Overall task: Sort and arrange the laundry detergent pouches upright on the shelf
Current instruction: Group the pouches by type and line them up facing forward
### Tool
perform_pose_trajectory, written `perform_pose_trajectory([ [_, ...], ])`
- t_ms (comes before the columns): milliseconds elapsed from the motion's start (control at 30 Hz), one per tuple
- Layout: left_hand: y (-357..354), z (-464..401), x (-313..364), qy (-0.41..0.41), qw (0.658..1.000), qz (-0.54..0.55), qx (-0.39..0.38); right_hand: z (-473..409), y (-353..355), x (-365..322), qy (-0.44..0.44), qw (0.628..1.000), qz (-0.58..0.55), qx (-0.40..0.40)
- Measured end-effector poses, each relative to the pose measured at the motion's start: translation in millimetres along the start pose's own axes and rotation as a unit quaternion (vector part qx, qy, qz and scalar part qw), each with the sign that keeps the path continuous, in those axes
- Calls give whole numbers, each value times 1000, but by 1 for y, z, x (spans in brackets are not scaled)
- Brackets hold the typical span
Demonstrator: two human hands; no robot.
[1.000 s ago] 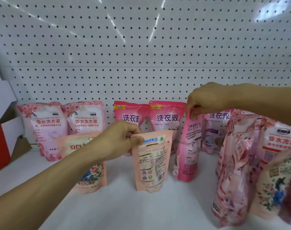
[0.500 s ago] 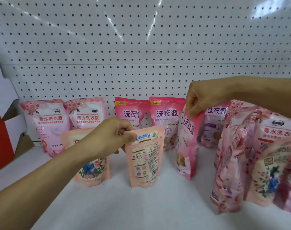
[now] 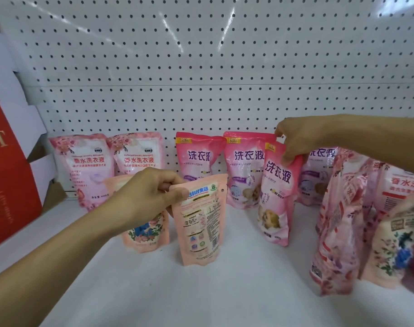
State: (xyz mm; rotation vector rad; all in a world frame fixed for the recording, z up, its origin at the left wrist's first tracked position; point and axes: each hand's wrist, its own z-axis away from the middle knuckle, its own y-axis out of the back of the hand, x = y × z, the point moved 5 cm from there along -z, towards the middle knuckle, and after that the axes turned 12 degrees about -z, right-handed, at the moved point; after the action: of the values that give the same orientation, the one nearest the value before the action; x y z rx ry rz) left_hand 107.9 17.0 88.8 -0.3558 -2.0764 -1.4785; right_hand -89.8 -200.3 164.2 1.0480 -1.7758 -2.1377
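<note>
Nearest the camera, at lower centre of the frame, the left hand [image 3: 151, 197] is pinching the top left corner of a peach pouch [image 3: 200, 223], thumb and fingers curled onto its upper edge; the pouch is standing with its long axis vertical and its printed back facing the viewer, its base touching the white shelf [image 3: 236, 291]. Just behind the hand, a second peach floral pouch [image 3: 145, 234] is standing partly hidden by the wrist. To the right of centre and farther back, the right hand [image 3: 297, 140] is gripping the top edge of a pink pouch [image 3: 277, 199], which is standing upright though tilting slightly, just in front of the back row. The relation that matters is this: the pink pouch is sitting forward of two matching pink pouches [image 3: 224, 166] lined along the rear, so the right hand, being the nearer one, probably only needs to carry it back and sideways into the row, keeping its long axis vertical. At the lower right, a cluster of floral pouches [image 3: 366, 227] is leaning, unsorted. At the back left, two pale rose pouches [image 3: 107, 166] are standing against the white pegboard [image 3: 201, 67], and a red carton [image 3: 8, 175] is filling the left edge of the frame.
</note>
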Motion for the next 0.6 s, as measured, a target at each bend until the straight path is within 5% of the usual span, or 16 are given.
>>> perform_pose_trajectory([
  [167, 13, 17, -11, -8, 1000, 3, -12, 5, 1, -20, 47, 997, 56, -1],
  [600, 32, 35, -41, 20, 999, 18, 18, -7, -35, -100, 211, 974, -76, -30],
])
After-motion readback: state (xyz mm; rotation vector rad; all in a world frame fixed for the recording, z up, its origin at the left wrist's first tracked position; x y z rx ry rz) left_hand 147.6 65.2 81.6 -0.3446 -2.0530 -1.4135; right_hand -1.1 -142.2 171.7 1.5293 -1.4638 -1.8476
